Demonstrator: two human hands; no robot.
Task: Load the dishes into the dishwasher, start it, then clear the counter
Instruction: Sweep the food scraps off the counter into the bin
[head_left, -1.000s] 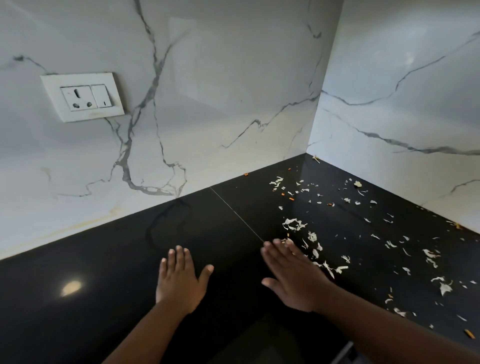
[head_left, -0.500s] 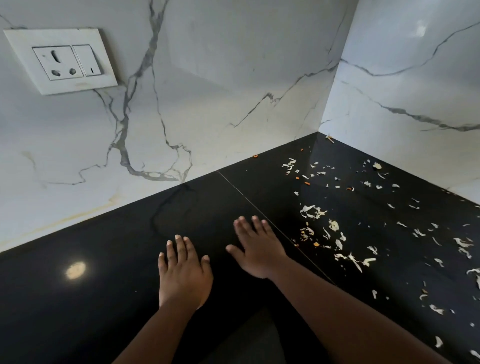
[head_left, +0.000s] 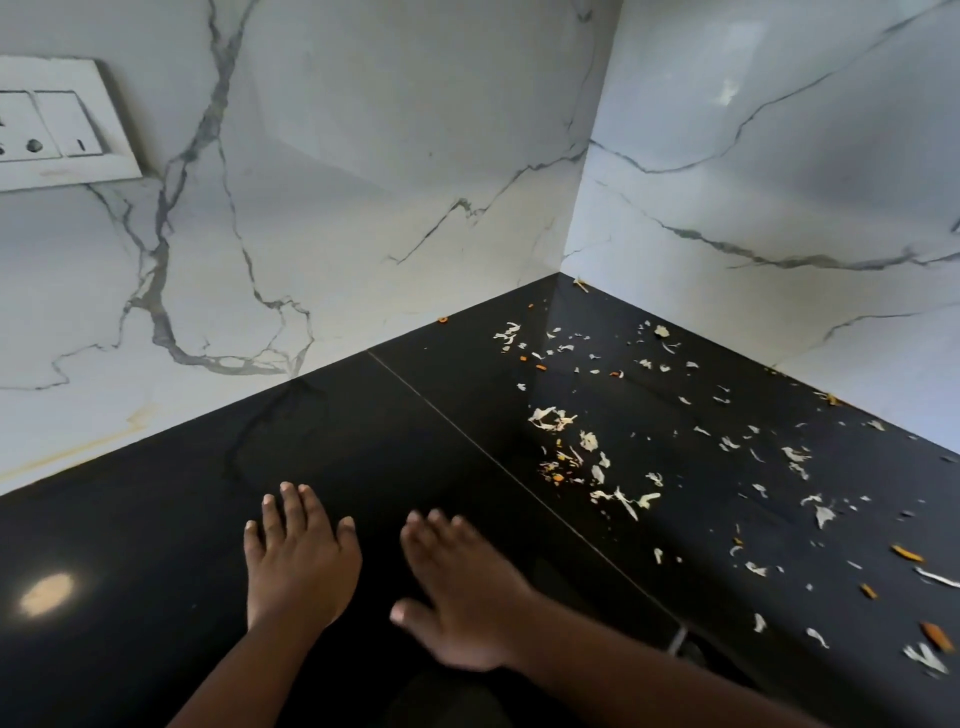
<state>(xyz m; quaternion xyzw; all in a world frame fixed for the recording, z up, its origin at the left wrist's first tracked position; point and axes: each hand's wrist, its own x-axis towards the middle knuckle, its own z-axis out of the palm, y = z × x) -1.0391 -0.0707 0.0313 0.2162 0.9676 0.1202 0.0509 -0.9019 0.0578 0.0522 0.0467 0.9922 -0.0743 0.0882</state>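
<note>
A glossy black counter (head_left: 395, 447) fills the lower part of the head view, in a corner of marble walls. White and orange vegetable scraps (head_left: 587, 457) lie scattered over its right half, thickest near the middle seam. My left hand (head_left: 298, 561) lies flat on the counter, fingers straight, left of the seam. My right hand (head_left: 462, 597) is beside it, palm down with straight fingers, slightly blurred, a short way left of the scraps. Neither hand holds anything.
A white socket and switch plate (head_left: 57, 130) sits on the left marble wall. The right marble wall (head_left: 779, 208) meets it at the corner. More scraps (head_left: 930, 654) reach the right frame edge. A thin seam (head_left: 467, 431) crosses the counter.
My right hand has pulled back toward me and to the left, away from the scraps. My left hand has stayed flat in about the same spot. The view has shifted right.
</note>
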